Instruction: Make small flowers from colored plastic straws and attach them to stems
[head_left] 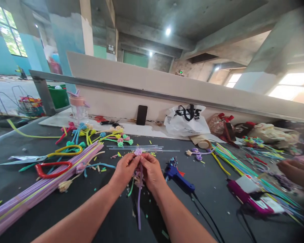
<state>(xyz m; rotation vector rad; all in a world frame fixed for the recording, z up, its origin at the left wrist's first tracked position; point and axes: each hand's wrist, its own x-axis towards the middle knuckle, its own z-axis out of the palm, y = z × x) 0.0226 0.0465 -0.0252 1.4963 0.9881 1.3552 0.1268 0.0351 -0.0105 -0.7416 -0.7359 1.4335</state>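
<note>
Both of my hands meet in the middle of the table, fingertips pinched together around a small purple pipe-cleaner flower (138, 152). My left hand (126, 168) grips it from the left and my right hand (150, 168) from the right. A purple stem (139, 206) hangs down between my palms toward me. Partly hidden behind the hands are more fuzzy pieces, one of them green. To the right of my right hand lies a blue glue gun (179, 178) with a black cord. Left of my hands are scissors (53, 158) with yellow and red handles, resting on a bundle of pipe cleaners (48, 180).
Clear sticks (142, 147) lie just beyond my hands, near colourful finished pieces (120, 139). A phone (142, 115) leans against the back panel beside a white bag (187, 119). At right are another bundle (243, 165), a magenta glue gun (250, 199) and another person's hand (296, 173).
</note>
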